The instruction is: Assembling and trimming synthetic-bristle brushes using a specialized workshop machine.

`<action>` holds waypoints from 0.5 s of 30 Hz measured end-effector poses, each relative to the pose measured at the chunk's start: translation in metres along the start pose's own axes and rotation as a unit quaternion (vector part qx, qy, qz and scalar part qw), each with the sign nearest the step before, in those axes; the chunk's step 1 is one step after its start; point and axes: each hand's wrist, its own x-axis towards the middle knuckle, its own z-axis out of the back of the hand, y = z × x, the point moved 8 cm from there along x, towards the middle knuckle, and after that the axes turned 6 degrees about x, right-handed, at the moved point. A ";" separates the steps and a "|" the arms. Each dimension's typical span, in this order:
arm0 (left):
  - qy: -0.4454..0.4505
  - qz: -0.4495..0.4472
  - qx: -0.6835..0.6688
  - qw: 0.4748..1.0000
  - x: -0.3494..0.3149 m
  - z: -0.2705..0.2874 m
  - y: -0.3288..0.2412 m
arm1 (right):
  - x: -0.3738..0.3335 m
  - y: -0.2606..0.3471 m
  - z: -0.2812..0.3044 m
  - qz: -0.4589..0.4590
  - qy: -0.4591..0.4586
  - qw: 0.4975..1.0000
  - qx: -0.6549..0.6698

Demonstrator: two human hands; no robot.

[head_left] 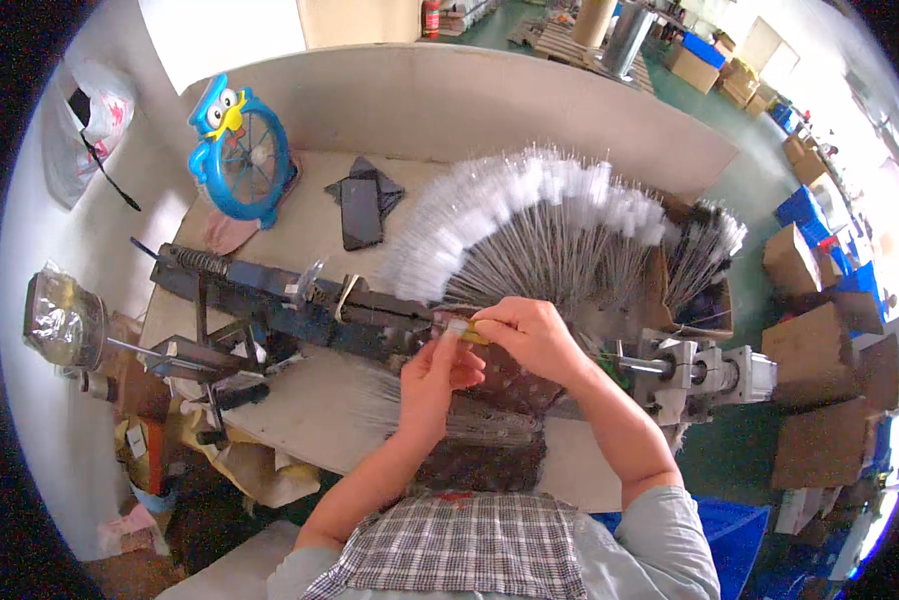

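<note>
We see the right hand (529,335) with its thumb and fingers pinched around a small yellow piece (476,337), which is at the right end of the long dark fixture (294,308), while the left hand (431,385) has thumb and forefinger narrow beside it, though whether they grip it also, we cannot tell. In our judgement, the step in hand is a fine adjusting of this piece, and the next move calls for a steady pinch and small finger movements, without disturbing the white-tipped wires (529,225) just behind.
</note>
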 end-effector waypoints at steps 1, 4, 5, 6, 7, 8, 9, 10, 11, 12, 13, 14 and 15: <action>0.016 0.023 -0.029 0.999 0.002 -0.002 0.002 | 0.001 -0.004 -0.001 -0.014 -0.006 1.000 -0.002; 0.016 0.028 -0.128 0.991 0.003 -0.005 0.007 | -0.001 0.007 -0.005 0.006 -0.015 0.999 -0.043; 0.009 0.010 -0.194 0.981 0.003 -0.006 0.007 | -0.006 0.021 -0.001 0.068 -0.068 0.991 -0.096; 0.005 0.008 -0.192 0.981 0.003 -0.008 0.008 | -0.012 0.034 0.004 0.128 -0.127 0.972 -0.149; -0.014 0.012 -0.214 0.977 0.002 -0.007 0.010 | -0.015 0.041 0.001 0.162 -0.144 0.962 -0.168; -0.032 0.015 -0.235 0.971 0.002 -0.006 0.011 | -0.014 0.042 -0.006 0.163 -0.145 0.962 -0.163; -0.033 0.014 -0.231 0.972 0.002 -0.006 0.012 | -0.014 0.042 -0.010 0.162 -0.159 0.958 -0.174; -0.033 0.012 -0.242 0.970 0.003 -0.005 0.013 | -0.015 0.042 -0.012 0.159 -0.173 0.954 -0.184; -0.034 0.010 -0.253 0.967 0.003 -0.004 0.014 | -0.018 0.043 -0.009 0.158 -0.188 0.947 -0.209; -0.036 0.005 -0.266 0.963 0.003 -0.004 0.014 | -0.019 0.041 -0.007 0.160 -0.189 0.947 -0.206; -0.039 0.003 -0.264 0.964 0.003 -0.005 0.014 | -0.022 0.042 -0.003 0.186 -0.194 0.941 -0.207; -0.034 -0.020 -0.242 0.970 0.003 -0.007 0.011 | -0.025 0.043 0.000 0.211 -0.199 0.934 -0.209; -0.028 -0.038 -0.217 0.975 0.001 -0.010 0.009 | -0.028 0.043 0.001 0.233 -0.196 0.931 -0.202</action>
